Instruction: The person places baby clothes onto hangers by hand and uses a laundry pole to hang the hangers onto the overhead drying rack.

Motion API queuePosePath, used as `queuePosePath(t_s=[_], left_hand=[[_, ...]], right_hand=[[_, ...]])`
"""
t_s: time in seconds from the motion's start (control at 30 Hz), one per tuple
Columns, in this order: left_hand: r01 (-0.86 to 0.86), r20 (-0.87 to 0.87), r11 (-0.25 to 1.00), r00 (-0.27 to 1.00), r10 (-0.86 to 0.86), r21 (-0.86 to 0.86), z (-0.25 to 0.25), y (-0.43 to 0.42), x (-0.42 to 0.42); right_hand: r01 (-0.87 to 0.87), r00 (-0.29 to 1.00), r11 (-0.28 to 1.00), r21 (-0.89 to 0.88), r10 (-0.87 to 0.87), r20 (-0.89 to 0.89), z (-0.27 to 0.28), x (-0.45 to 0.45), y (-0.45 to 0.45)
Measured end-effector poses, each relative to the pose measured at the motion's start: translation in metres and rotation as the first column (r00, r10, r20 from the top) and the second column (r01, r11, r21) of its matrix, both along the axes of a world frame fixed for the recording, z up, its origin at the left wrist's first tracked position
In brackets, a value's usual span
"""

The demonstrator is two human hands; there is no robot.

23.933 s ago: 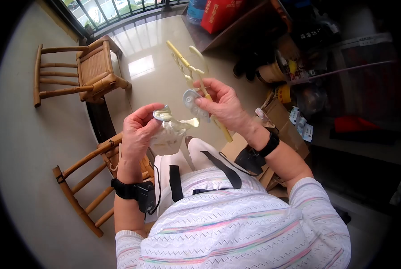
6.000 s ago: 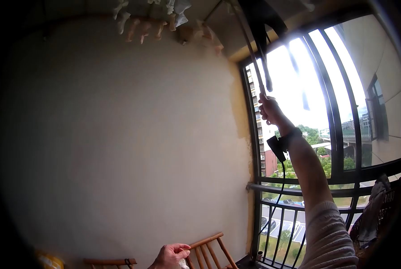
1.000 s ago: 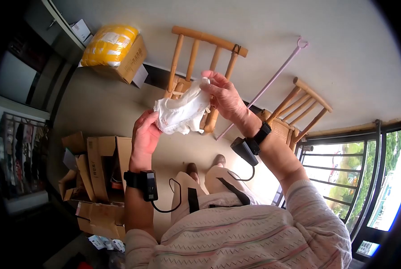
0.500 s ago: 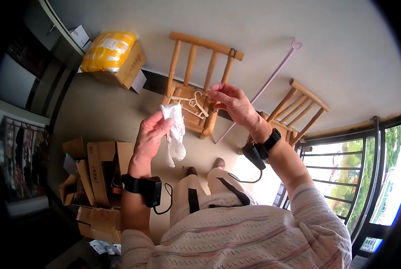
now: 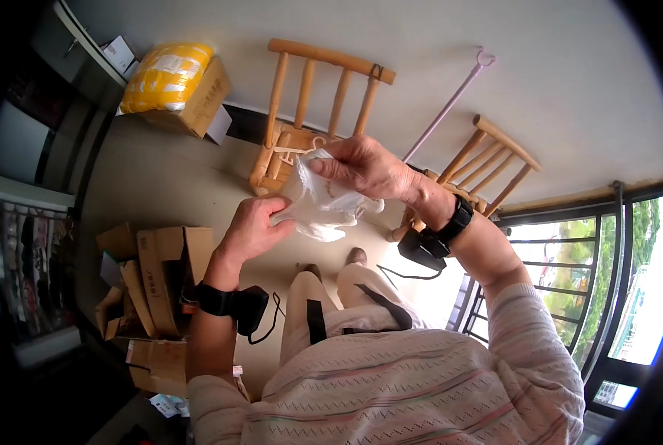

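A small, thin white cloth garment point(image 5: 322, 211) hangs between my two hands, spread out and creased; its exact kind is unclear. My left hand point(image 5: 255, 224) pinches its left edge between thumb and fingers. Higher up, my right hand point(image 5: 365, 169) grips the top edge, thumb over the fabric. Just behind the cloth, a light-coloured clothes hanger point(image 5: 285, 153) lies on the seat of a bamboo chair point(image 5: 305, 93), partly covered by my right hand and the fabric.
A second bamboo chair point(image 5: 494, 159) and a pink pole with a hooked end point(image 5: 450, 107) stand by the wall. Opened cardboard boxes point(image 5: 161, 274) are at left, and a yellow taped parcel point(image 5: 168, 78) rests on a carton point(image 5: 201, 104). A barred window point(image 5: 554, 271) is at right.
My right hand, which was apart from the cloth, has come down and left onto it. The garment, earlier dangling from my left hand, is now stretched between both.
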State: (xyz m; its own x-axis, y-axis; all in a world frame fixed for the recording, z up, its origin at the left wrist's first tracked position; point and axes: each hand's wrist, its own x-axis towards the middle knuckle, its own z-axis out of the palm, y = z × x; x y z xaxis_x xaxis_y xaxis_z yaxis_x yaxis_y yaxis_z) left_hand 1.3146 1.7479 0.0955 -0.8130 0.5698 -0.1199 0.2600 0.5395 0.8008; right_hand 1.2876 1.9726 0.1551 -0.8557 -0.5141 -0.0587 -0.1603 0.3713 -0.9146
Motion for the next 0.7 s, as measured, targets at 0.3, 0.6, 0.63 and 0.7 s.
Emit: queuePosePath(t_s=[0.3, 0.6, 0.63, 0.7], left_hand=[[-0.105, -0.654, 0.978, 0.755, -0.040, -0.182, 0.035, 0.011, -0.004], [-0.035, -0.726, 0.975, 0.673, -0.141, -0.221, 0.066, 0.004, -0.012], [-0.048, -0.735, 0.976, 0.666, -0.128, -0.213, 0.069, 0.002, -0.014], [-0.034, -0.680, 0.977, 0.723, -0.121, -0.211, 0.070, 0.001, -0.011]], right_hand=[[0.217, 0.963, 0.950, -0.225, -0.170, 0.210, 0.009, -0.007, 0.025], [0.338, 0.906, 0.921, -0.192, -0.264, 0.329, -0.008, -0.014, 0.034], [0.342, 0.904, 0.926, -0.157, -0.278, 0.326, -0.009, -0.015, 0.036], [0.351, 0.890, 0.922, -0.163, -0.275, 0.364, -0.009, -0.011, 0.040]])
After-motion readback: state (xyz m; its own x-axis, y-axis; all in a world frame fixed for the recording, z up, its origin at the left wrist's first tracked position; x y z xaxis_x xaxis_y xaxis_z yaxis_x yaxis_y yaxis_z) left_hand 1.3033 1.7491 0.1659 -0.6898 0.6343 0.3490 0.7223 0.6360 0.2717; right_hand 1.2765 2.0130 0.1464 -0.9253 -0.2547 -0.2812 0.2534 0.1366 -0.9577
